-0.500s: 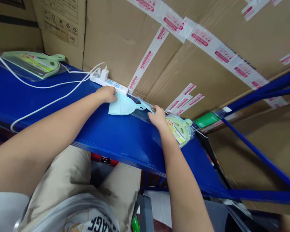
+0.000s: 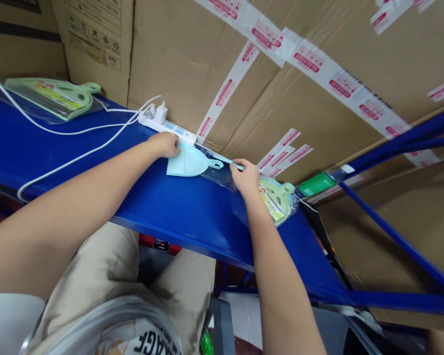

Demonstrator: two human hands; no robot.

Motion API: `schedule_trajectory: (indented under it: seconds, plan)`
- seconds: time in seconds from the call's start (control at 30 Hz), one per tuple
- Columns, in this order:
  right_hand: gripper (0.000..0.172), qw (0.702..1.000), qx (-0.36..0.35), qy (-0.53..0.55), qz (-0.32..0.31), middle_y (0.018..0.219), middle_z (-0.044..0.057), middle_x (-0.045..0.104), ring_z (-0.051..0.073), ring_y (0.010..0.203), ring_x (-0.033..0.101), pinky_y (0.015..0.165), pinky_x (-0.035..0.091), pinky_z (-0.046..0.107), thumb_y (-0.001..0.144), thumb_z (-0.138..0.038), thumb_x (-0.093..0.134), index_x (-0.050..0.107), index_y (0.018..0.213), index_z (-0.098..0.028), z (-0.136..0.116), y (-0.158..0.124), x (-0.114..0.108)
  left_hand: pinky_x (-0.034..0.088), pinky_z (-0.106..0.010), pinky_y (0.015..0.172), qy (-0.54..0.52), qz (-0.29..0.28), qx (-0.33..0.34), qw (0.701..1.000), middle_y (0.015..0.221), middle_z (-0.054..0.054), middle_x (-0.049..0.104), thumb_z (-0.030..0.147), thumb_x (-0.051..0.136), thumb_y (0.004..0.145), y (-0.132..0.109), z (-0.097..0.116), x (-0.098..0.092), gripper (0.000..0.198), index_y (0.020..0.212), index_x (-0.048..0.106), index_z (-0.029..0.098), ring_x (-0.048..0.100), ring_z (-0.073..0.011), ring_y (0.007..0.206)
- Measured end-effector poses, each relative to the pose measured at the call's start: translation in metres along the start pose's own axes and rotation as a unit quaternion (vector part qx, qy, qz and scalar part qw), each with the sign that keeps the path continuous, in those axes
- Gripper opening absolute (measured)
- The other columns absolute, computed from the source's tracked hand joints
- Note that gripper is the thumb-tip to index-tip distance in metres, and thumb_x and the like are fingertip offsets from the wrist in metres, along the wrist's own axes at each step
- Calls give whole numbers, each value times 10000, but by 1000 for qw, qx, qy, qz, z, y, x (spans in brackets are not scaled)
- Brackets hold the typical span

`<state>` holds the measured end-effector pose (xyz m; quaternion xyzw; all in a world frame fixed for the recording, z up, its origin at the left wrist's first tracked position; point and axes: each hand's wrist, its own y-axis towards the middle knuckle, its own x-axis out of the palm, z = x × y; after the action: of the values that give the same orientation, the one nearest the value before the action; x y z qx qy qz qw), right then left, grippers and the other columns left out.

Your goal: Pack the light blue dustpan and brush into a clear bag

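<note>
While my left hand (image 2: 166,144) holds the blue dustpan (image 2: 188,162) just in front of the power strip (image 2: 183,134), my right hand (image 2: 246,178), apart, pinches a blue stick (image 2: 223,159) right of that strip. Dustpan looks unwrapped; green dustpan (image 2: 72,90) left of the strip looks still bagged.

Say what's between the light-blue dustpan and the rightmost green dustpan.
In the head view: the right hand, gripping a slim light-blue strip, and clear plastic film.

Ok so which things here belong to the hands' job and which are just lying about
In the work:
light blue dustpan, left hand
slim light blue piece, right hand

Seemingly just lying about:
wrapped green dustpans, left and right
white power strip
green-labelled bottle
</note>
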<state>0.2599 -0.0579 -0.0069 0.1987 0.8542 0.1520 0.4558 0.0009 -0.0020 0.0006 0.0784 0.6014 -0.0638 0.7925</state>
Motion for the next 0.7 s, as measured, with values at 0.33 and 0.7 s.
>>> schedule_trajectory:
  seconds: [0.33, 0.7]
  plan:
    - [239, 993, -74, -85, -39, 1001, 86, 769, 279, 1024, 691, 992, 507, 427, 755, -238, 610, 759, 941, -220, 4, -7, 13, 456, -403, 998, -19, 19, 43, 999, 1243, -144, 692, 668, 566, 790, -23, 33, -7, 722, 1318, 615, 178, 604, -360, 1222]
    - [201, 996, -37, -77, -17, 996, 129, 750, 281, 1010, 677, 991, 499, 420, 737, -222, 584, 727, 872, -179, 3, -4, 8, 463, -321, 708, -51, -11, 258, 965, 778, -38, 713, 169, 596, 695, -30, 50, 16, 216, 873, 700, 233, 655, -215, 767]
